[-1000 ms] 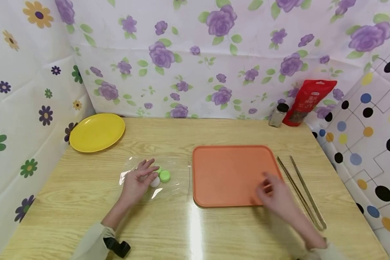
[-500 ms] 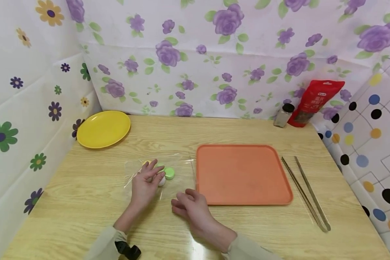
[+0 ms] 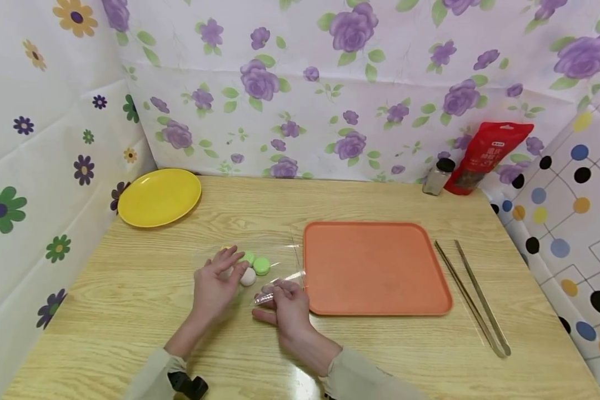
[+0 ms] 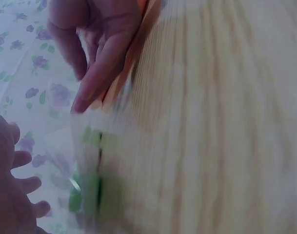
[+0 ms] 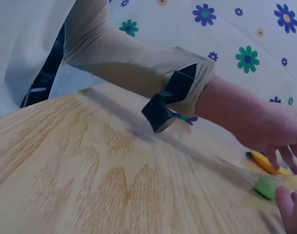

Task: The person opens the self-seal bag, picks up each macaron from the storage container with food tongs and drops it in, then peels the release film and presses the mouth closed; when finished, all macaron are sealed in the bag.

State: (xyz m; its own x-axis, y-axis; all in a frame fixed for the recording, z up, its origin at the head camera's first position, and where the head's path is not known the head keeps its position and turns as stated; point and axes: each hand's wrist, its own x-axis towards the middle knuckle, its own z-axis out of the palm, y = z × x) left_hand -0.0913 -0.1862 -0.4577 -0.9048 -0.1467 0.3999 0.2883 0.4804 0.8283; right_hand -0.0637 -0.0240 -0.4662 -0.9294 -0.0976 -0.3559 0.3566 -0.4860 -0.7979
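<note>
A clear plastic sheet [image 3: 280,253] lies left of the tray, with two green macarons [image 3: 262,266], a white round piece [image 3: 248,276] and a bit of yellow at its middle. My right hand [image 3: 292,311] pinches the sheet's near edge, which is lifted and folded at the fingertips. Over the left side of the sheet, my left hand [image 3: 215,286] has its fingers extended and partly covers the pieces. In the left wrist view the green macarons [image 4: 76,197] look blurred behind the film, below the right hand [image 4: 102,53].
An orange tray [image 3: 377,269] lies right of the sheet, with metal tongs [image 3: 472,300] beside it. The yellow plate [image 3: 160,197] is at back left. A black-capped jar [image 3: 437,178] and a red pouch [image 3: 485,158] stand at back right, against the patterned wall cloth.
My right hand has come left from over the tray to the sheet and taken its near edge, raising it. My left hand has stayed over the pieces with little movement.
</note>
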